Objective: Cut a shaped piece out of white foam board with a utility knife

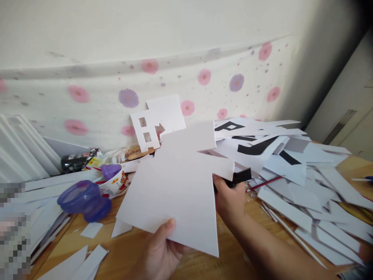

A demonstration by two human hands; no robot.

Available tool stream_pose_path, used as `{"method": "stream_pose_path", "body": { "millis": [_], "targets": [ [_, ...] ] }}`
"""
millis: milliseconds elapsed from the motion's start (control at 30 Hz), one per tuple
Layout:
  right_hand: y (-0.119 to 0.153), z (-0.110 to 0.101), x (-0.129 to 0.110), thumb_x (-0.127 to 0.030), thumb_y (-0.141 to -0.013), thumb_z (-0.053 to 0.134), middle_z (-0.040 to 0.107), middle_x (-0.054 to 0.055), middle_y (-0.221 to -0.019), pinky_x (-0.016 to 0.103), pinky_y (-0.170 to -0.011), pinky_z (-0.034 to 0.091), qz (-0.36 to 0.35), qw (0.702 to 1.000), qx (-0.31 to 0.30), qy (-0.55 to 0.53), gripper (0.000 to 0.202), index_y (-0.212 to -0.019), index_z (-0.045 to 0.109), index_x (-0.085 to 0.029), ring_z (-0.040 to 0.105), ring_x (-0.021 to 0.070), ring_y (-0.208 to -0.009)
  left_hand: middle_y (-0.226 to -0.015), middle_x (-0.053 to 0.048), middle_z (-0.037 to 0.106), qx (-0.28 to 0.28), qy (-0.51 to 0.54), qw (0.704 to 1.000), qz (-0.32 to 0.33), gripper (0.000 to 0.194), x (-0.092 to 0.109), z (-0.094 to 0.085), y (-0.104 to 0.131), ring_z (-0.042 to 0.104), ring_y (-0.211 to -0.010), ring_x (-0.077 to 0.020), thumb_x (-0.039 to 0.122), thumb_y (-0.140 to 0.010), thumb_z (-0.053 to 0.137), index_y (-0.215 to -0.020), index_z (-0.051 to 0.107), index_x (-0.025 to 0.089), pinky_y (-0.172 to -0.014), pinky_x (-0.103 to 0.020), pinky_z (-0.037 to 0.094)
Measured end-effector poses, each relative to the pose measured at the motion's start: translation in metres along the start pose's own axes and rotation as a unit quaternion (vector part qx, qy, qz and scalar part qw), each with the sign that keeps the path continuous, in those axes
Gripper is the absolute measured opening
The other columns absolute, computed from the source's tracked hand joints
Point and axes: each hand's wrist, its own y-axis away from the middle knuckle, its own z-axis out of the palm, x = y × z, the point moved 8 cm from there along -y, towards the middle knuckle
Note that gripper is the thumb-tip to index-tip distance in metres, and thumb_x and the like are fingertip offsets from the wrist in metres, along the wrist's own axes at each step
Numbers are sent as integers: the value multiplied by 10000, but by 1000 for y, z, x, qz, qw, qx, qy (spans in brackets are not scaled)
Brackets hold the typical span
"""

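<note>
A large white sheet of card or foam board with notched edges is held up in front of me. My left hand grips its lower edge, thumb on the near face and fingers behind. At the sheet's right edge, just under a projecting tab, my right hand is closed around a black object. Part of that object is behind the sheet, so its kind is unclear. Behind the sheet's top stands a white cut-out piece with square openings.
White offcuts, some with black shapes, pile up at right with a red pencil-like stick. On the left are a purple translucent container, a printed paper cup and more white strips. A flowered cloth covers the wall behind.
</note>
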Motion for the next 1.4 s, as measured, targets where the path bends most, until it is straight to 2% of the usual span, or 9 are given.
{"method": "stream_pose_path", "body": {
  "millis": [100, 400, 600, 700, 867, 1067, 1167, 1300, 1400],
  "targets": [
    [1, 3, 4, -298, -716, 738, 630, -14, -628, 308, -617, 520, 3, 998, -24, -50, 164, -789, 641, -188, 578, 151, -563, -913, 24, 784, 13, 8, 1000, 3, 252, 1, 3, -1, 744, -864, -186, 110, -696, 825, -886, 773, 267, -647, -195, 610],
    [0, 1, 2, -353, -716, 739, 598, -13, -586, 298, -576, 500, -5, 1000, -6, -5, 204, -702, 615, -191, 575, 161, -569, -878, 20, 782, 37, -8, 999, 9, 322, 1, -4, -1, 748, -791, -191, 122, -666, 845, -943, 758, 261, -463, -158, 552],
    [0, 9, -10, -337, -737, 705, 543, -27, -538, 278, -550, 478, -28, 999, -35, -16, 210, -637, 579, -201, 546, 146, -544, -920, 19, 784, 9, 2, 1000, -6, 277, 0, 0, 0, 744, -860, -171, 126, -693, 831, -924, 757, 259, -678, -190, 606],
    [0, 10, -12, -345, -742, 690, 537, -30, -540, 270, -519, 461, -32, 999, -40, -17, 181, -679, 589, -208, 527, 142, -526, -976, -10, 781, 12, -2, 1000, -7, 255, 0, 1, 0, 746, -844, -177, 143, -686, 841, -907, 758, 240, -670, -199, 608],
    [0, 9, -8, -324, -748, 676, 532, -33, -533, 262, -501, 445, -24, 999, -45, -9, 171, -673, 579, -205, 505, 133, -505, -876, -3, 785, 48, -3, 999, 1, 288, 2, -4, -2, 743, -723, -172, 120, -668, 838, -920, 745, 224, -523, -173, 582],
    [10, 19, -4, -254, -752, 651, 534, -31, -547, 251, -496, 431, -17, 992, -118, -46, 181, -632, 529, -197, 505, 117, -504, -863, -29, 779, 120, -26, 992, 32, 413, 11, -11, -2, 725, -648, -145, 74, -735, 746, -1115, 675, 219, -495, -148, 556],
    [-8, 3, -8, -279, -729, 663, 539, -41, -525, 265, -493, 443, -38, 995, -86, -26, 154, -672, 544, -200, 516, 124, -479, -834, -34, 772, 121, -33, 990, 57, 427, 17, -9, -3, 717, -635, -155, 62, -718, 756, -1113, 662, 195, -499, -178, 568],
    [-60, -51, -23, -286, -671, 653, 549, -42, -519, 256, -484, 421, -27, 974, 85, 206, 184, -823, 651, -182, 517, 133, -488, -866, -34, 769, 115, -42, 987, 103, 412, 25, -8, -9, 715, -658, -167, 52, -707, 761, -1083, 653, 179, -463, -204, 561],
    [-84, -66, -35, -192, -585, 647, 504, -48, -435, 244, -411, 331, 23, 961, 65, 269, 347, -920, 708, -129, 450, 131, -415, -894, -20, 763, 106, -55, 985, 121, 351, 26, -7, -15, 710, -689, -162, 81, -728, 755, -1049, 655, 183, -483, -219, 562]
  ]
}}
